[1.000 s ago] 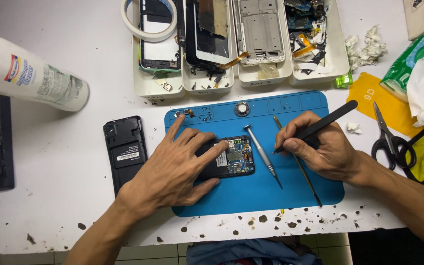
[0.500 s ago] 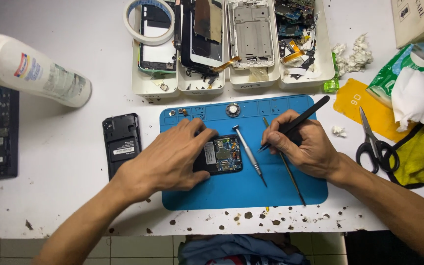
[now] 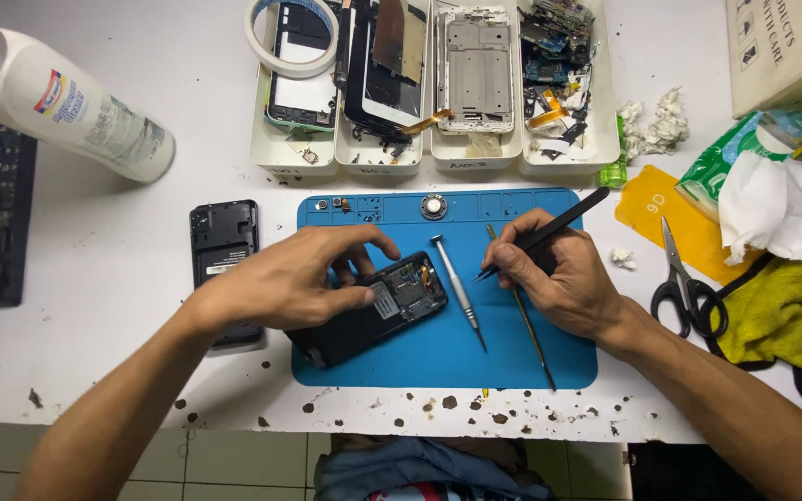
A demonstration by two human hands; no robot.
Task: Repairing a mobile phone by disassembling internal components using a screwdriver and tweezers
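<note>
An opened black phone with its circuit board exposed lies tilted on a blue work mat. My left hand rests on the phone and grips its upper edge with bent fingers. My right hand holds black tweezers like a pen, the tip pointing left and hovering above the mat, just right of the phone. A silver screwdriver and a thin metal probe lie on the mat between the hands.
A black back cover lies left of the mat. White trays with phone parts and a tape roll stand behind. A white bottle is at far left; scissors, yellow cloth and tissues at right.
My left hand has gone from lying flat on the phone to gripping it with bent fingers, and the phone is now tilted. My right hand with the tweezers has stayed just right of it.
</note>
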